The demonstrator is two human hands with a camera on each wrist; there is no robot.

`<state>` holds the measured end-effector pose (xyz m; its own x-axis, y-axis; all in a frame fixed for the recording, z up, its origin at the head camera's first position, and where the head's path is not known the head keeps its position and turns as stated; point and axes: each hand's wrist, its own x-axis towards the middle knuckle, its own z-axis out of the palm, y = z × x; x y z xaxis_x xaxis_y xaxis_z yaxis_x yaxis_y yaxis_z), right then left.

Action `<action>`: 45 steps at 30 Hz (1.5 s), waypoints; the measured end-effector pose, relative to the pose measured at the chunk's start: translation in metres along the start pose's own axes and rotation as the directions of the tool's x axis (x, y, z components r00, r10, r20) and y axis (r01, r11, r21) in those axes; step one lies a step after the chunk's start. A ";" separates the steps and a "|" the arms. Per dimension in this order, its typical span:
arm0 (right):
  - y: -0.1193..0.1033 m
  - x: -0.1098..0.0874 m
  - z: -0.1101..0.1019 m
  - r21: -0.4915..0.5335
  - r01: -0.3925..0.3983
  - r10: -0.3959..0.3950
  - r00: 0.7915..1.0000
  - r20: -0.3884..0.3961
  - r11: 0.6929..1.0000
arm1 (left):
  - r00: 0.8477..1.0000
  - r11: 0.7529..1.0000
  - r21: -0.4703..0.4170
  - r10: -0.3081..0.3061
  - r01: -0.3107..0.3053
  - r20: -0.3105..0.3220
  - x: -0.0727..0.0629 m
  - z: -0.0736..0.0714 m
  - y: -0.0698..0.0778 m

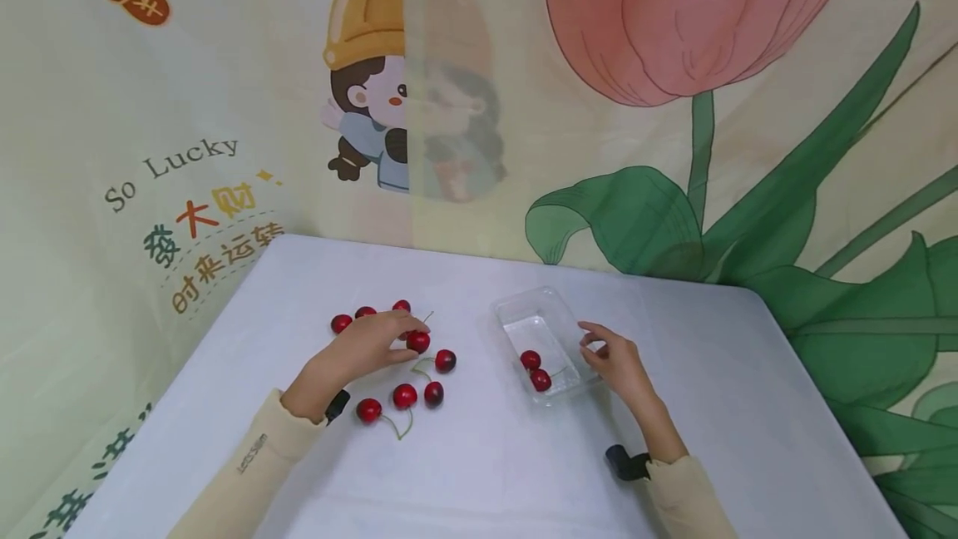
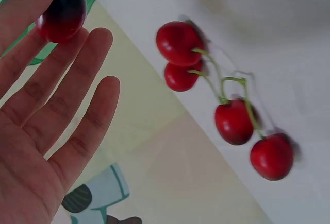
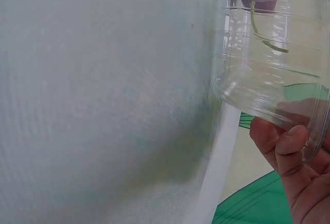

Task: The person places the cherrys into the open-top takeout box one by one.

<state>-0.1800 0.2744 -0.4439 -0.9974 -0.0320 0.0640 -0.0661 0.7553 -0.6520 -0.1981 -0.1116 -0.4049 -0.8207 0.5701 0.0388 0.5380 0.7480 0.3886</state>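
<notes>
My left hand pinches a dark red cherry between thumb and fingertips. In the left wrist view, that cherry is at the fingertips while the other fingers stretch out. Several more cherries with green stems lie around this hand on the table. To the right stands a clear plastic box with two cherries inside. My right hand holds the right rim of the box. In the right wrist view, its curled fingers are at the rim, partly seen through the plastic.
A white cloth covers the table. Behind it hangs a printed curtain with a tulip and a cartoon figure. Black camera mounts sit on both wrists. Two cherries lie just beyond the left hand.
</notes>
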 end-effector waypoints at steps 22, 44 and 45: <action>0.002 0.004 0.000 0.024 -0.021 0.020 1.000 0.010 0.999 | 0.995 0.995 0.036 0.095 -0.095 -0.003 0.052 -0.014 0.045; 0.000 0.003 0.002 -0.008 -0.004 0.004 1.000 -0.009 1.000 | 0.973 0.977 -0.048 0.210 -0.206 0.097 0.110 0.015 0.079; -0.001 0.003 0.002 -0.005 -0.005 0.005 1.000 -0.010 1.000 | 0.971 0.977 -0.055 0.213 -0.208 0.106 0.112 0.016 0.079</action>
<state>-0.1830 0.2721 -0.4450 -0.9974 -0.0221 0.0683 -0.0612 0.7589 -0.6484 -0.2439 0.0169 -0.3845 -0.6621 0.7491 0.0225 0.6854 0.5931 0.4224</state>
